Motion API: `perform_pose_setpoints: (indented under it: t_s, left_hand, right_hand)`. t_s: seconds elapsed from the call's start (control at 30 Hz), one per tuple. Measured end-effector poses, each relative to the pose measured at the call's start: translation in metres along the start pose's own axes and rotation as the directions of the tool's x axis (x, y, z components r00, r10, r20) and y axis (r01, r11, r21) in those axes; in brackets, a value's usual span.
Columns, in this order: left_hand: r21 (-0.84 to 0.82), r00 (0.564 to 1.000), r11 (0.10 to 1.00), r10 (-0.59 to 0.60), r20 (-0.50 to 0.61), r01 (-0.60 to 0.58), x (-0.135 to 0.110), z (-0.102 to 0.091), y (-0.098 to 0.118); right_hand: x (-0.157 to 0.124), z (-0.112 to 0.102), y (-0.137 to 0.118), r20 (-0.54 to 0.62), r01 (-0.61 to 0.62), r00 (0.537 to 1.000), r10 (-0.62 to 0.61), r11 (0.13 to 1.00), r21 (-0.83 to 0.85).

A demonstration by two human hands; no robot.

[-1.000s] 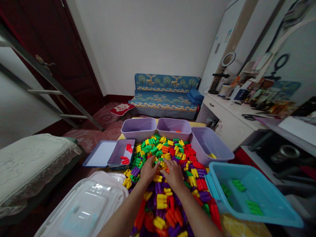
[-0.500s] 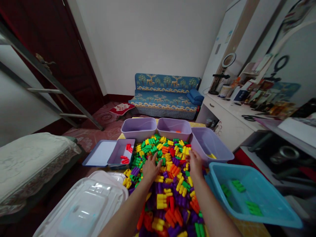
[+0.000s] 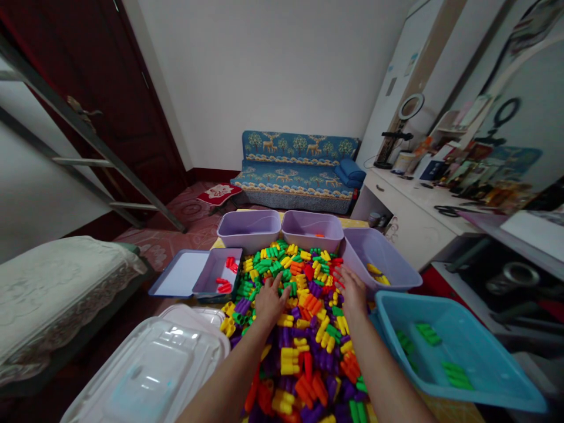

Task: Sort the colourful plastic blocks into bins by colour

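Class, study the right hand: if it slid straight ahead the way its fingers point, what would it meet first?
The right hand would likely first push into the red blocks lying just ahead of it. Beyond them stands a purple tub, though depth is unclear.

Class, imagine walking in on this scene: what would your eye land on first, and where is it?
A bright heap of red, yellow, green and purple plastic blocks fills the centre, with the left hand and right hand spread open over it. Purple bins line its far edge; a blue bin with green pieces sits at right.
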State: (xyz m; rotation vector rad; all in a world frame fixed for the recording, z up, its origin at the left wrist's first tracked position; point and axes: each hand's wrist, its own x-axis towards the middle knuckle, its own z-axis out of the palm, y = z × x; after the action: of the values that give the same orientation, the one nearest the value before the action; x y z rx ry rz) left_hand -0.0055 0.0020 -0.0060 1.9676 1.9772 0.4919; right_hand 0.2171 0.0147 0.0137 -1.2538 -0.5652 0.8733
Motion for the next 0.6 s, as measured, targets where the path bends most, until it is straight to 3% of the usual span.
perform_pose_setpoints:
  t_s: [0.07,0.17,0.27,0.33,0.47,0.6]
  left_hand:
    - [-0.004,1.0,1.0,-0.008,0.007,0.008,0.0,-0.001,0.001]
    - [-0.01,1.0,1.0,-0.002,0.005,0.002,-0.001,-0.001,0.0]
    - [-0.005,1.0,1.0,0.013,-0.014,-0.013,-0.004,-0.001,-0.001]
    - [0.021,1.0,1.0,0.016,-0.009,-0.015,-0.006,-0.003,0.0]
    - [0.105,0.999,0.993,0.044,0.013,-0.045,0.0,-0.019,0.005]
    - [0.141,0.979,0.974,0.19,-0.072,-0.178,0.028,-0.045,0.016]
  right_hand:
    - [-0.013,0.006,0.016,0.179,0.197,0.972,-0.15,0.939,-0.282]
    - [-0.031,0.011,0.035,0.466,0.518,0.842,-0.27,0.646,-0.56]
    - [-0.043,0.012,0.046,0.589,0.639,0.769,-0.249,0.324,-0.698]
    - [-0.047,0.011,0.05,0.61,0.651,0.757,-0.234,0.198,-0.733]
    - [-0.047,0.008,0.053,0.635,0.676,0.729,-0.255,0.122,-0.727]
    - [-0.049,0.008,0.053,0.627,0.675,0.724,-0.288,0.111,-0.729]
